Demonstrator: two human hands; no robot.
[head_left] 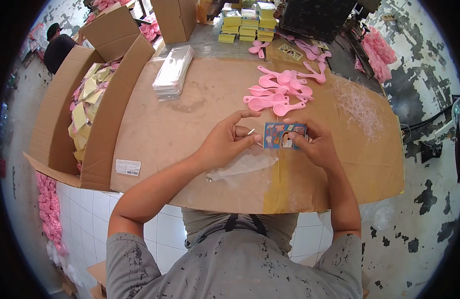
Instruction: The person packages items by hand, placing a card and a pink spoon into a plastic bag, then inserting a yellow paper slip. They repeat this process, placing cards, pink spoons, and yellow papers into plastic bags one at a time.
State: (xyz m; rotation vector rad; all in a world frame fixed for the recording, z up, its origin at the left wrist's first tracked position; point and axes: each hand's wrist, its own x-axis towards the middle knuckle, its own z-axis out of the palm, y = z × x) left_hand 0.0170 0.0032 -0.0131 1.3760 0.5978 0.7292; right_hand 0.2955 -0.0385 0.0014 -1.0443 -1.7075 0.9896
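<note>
My right hand [315, 144] pinches a small blue printed card [274, 135] between thumb and fingers, held above the cardboard-covered table. Close to the card's left edge is my left hand [225, 140], its index finger and thumb apart and the other fingers curled. A thin white strip [251, 132] shows at those curled fingers; its far end is hidden. Beneath my hands a clear plastic bag [245, 167] lies flat on the cardboard. Just beyond them sits a pile of pink plastic spoons [282, 82].
At left stands an open carton [100, 134] filled with packed pieces. A stack of clear plastic sleeves [172, 72] lies near it. Card stacks [247, 22] stand at the back. Clear thin strips [359, 109] are heaped at right. A white label [128, 167] is on the cardboard.
</note>
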